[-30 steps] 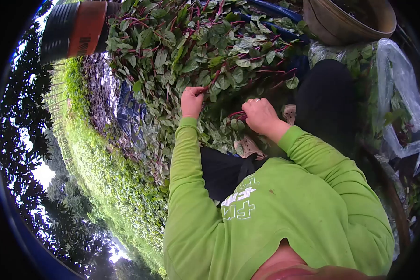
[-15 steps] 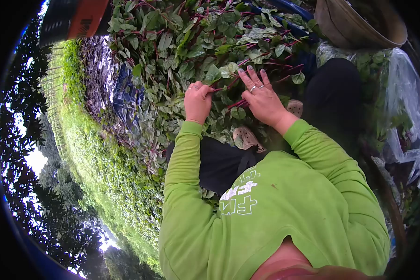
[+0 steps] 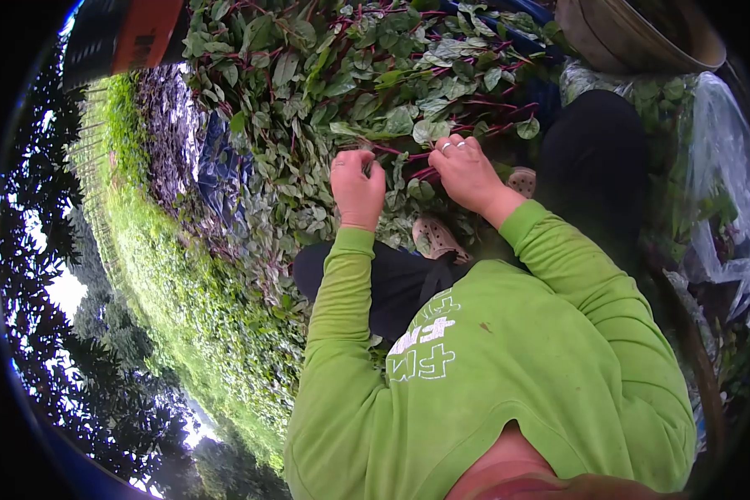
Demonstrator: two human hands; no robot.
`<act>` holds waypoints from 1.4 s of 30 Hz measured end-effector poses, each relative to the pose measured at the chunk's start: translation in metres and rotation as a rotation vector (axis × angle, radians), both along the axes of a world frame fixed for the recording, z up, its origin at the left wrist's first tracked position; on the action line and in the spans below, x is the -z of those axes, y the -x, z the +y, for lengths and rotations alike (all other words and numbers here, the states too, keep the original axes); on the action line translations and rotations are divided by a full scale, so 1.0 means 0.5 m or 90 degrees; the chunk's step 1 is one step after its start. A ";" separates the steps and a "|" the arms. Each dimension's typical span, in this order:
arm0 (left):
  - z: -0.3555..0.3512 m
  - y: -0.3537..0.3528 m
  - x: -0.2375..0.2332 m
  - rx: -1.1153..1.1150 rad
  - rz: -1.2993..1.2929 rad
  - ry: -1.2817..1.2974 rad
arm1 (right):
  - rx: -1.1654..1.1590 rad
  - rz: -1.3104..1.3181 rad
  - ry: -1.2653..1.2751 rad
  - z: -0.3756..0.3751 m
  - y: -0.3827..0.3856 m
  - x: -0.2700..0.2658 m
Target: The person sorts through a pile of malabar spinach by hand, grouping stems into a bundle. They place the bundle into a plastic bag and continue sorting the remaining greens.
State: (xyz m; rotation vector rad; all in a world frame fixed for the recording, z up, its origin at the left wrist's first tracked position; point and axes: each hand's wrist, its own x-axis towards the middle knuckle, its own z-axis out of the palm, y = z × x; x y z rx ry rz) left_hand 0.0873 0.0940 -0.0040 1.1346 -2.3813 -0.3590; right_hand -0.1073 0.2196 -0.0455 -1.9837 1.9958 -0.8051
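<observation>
My left hand (image 3: 358, 190) is above the leafy plants, its fingers curled and the thumb apart from them, with nothing visible between. My right hand (image 3: 471, 177) has its fingers bent together at the base of red-purple stems (image 3: 423, 174); the fingertips are partly hidden. Green leaves on red stems (image 3: 362, 104) lie in a thick pile beyond both hands. A pale round leaf (image 3: 431, 131) sits just above the right fingertips. Rings show on the right hand.
A beige bucket (image 3: 604, 37) stands at the upper right, above clear plastic (image 3: 717, 175) around greenery. My dark-clad knee (image 3: 596, 158) and a perforated clog (image 3: 437, 237) are near the hands. Blue sheeting (image 3: 218, 175) and bright green growth (image 3: 183, 292) lie leftward.
My left hand has let go of the stem, and its thumb has parted from the fingers. My right hand's outstretched fingers have bent and closed at the stems.
</observation>
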 end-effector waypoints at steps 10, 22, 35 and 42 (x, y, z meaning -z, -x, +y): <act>0.068 0.014 0.032 0.080 -0.176 -0.041 | -0.050 0.000 0.036 0.006 -0.016 -0.008; -0.016 -0.129 -0.019 -0.379 -0.233 -0.178 | -0.107 0.044 0.045 0.016 -0.035 -0.016; -0.015 0.059 -0.034 0.439 -0.442 -0.101 | -0.106 0.043 0.091 0.025 -0.035 -0.007; -0.006 0.052 -0.030 0.471 -0.436 0.053 | -0.120 0.039 0.041 0.022 -0.041 -0.006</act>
